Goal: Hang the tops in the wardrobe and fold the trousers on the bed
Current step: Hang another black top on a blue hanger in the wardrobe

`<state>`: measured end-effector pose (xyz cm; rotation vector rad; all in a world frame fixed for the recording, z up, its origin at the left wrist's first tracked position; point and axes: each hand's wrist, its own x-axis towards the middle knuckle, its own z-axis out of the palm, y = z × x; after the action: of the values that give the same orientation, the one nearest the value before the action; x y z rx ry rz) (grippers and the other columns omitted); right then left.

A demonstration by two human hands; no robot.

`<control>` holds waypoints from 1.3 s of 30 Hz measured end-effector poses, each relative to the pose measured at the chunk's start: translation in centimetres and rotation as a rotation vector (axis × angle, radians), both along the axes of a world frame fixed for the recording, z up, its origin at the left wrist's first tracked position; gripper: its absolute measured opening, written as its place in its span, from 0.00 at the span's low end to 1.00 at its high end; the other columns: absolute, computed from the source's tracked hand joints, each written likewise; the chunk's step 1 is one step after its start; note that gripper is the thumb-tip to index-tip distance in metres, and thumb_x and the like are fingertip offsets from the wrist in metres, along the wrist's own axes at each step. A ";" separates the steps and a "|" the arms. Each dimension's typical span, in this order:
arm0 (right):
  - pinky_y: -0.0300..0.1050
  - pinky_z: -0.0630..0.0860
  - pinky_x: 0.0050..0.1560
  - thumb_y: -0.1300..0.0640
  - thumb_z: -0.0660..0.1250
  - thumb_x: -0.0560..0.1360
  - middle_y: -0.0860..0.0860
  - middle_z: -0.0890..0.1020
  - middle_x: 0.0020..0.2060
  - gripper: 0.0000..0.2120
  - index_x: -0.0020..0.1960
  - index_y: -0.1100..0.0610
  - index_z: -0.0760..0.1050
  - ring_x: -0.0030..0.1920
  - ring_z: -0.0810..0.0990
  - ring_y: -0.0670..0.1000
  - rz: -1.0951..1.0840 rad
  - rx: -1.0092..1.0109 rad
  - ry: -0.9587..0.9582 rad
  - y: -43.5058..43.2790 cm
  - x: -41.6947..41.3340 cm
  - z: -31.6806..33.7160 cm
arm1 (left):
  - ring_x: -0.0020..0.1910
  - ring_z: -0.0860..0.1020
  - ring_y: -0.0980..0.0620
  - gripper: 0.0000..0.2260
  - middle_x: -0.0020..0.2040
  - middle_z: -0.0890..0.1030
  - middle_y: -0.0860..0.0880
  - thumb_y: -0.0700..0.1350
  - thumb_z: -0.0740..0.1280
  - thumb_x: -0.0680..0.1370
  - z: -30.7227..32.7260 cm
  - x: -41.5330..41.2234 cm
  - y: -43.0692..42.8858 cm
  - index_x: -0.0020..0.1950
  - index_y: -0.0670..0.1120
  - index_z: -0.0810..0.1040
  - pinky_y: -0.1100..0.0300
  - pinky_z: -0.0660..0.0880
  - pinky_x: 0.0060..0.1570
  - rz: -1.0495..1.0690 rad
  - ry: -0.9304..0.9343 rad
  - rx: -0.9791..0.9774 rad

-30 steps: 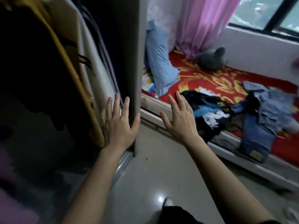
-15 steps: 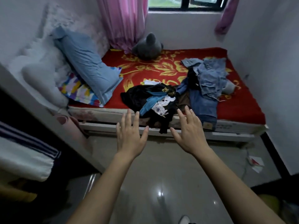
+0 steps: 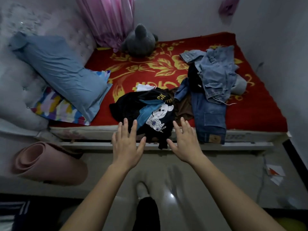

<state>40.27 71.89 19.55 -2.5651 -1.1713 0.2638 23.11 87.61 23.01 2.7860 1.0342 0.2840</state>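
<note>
**Reaching for a tangled heap at the bed's edge**

The nearest risk sits right at the mattress edge. The black printed top (image 3: 150,97) droops over the frame of the bed (image 3: 260,114) towards the floor (image 3: 216,170). A careless tug would likely drag it, and whatever is caught in it, down onto the tiles. It is bunched with a teal garment (image 3: 146,112), and a brown garment (image 3: 184,105) lies just beside it. A fistful could lift several pieces at once and leave no clear shoulder line for a hanger. To the right, the blue jeans (image 3: 209,117) also hang over the edge. A lighter denim garment (image 3: 216,75) is heaped across their far end, so pulling one may topple the other. Which dark pieces are tops and which are trousers is hard to tell, so a wrong sort is possible.

Both forearms stretch forward from the bottom of the view, palms down. The left hand (image 3: 127,144) has straight fingers fanned apart, with the tips at the near edge of the black top. The right hand (image 3: 185,144) is spread likewise, between that top and the jeans. Neither holds anything. Whether either touches cloth, I cannot tell.
</note>
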 end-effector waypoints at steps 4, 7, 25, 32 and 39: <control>0.55 0.48 0.79 0.38 0.56 0.80 0.57 0.44 0.81 0.37 0.82 0.51 0.45 0.80 0.44 0.58 0.014 -0.063 0.007 7.5 4.6 -2.8 | 0.80 0.44 0.45 0.33 0.81 0.44 0.45 0.62 0.54 0.81 -3.6 5.3 8.4 0.81 0.54 0.44 0.43 0.51 0.76 -0.007 0.034 -0.061; 0.55 0.50 0.79 0.38 0.57 0.80 0.58 0.45 0.81 0.37 0.82 0.52 0.46 0.80 0.46 0.58 -0.043 -0.152 0.028 12.3 8.7 -4.2 | 0.79 0.42 0.44 0.33 0.81 0.40 0.44 0.63 0.52 0.81 -5.6 9.4 14.7 0.80 0.55 0.40 0.42 0.51 0.76 -0.004 0.090 -0.134; 0.53 0.58 0.76 0.47 0.65 0.80 0.59 0.53 0.80 0.35 0.80 0.56 0.53 0.79 0.54 0.59 -0.383 -0.240 0.562 24.7 27.6 -23.6 | 0.79 0.44 0.43 0.39 0.81 0.41 0.42 0.62 0.59 0.79 -26.3 29.2 29.5 0.80 0.53 0.39 0.42 0.54 0.75 -0.099 0.332 -0.350; 0.46 0.65 0.68 0.44 0.70 0.76 0.55 0.74 0.68 0.45 0.80 0.61 0.49 0.70 0.70 0.54 -0.754 0.021 0.714 29.3 30.8 -32.7 | 0.77 0.57 0.39 0.37 0.77 0.60 0.38 0.55 0.65 0.79 -35.9 33.1 30.1 0.81 0.47 0.50 0.43 0.59 0.72 0.005 0.432 -0.344; 0.44 0.64 0.32 0.37 0.68 0.72 0.41 0.66 0.22 0.22 0.29 0.50 0.70 0.26 0.64 0.42 -0.710 0.168 0.979 31.8 33.3 -32.4 | 0.51 0.76 0.38 0.09 0.52 0.79 0.41 0.41 0.57 0.82 -33.7 34.5 32.8 0.57 0.42 0.75 0.48 0.69 0.48 0.343 0.091 -0.376</control>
<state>73.57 103.70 -12.85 -2.0467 0.0678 1.0131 57.62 120.38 -10.65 2.3012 1.4208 -0.0031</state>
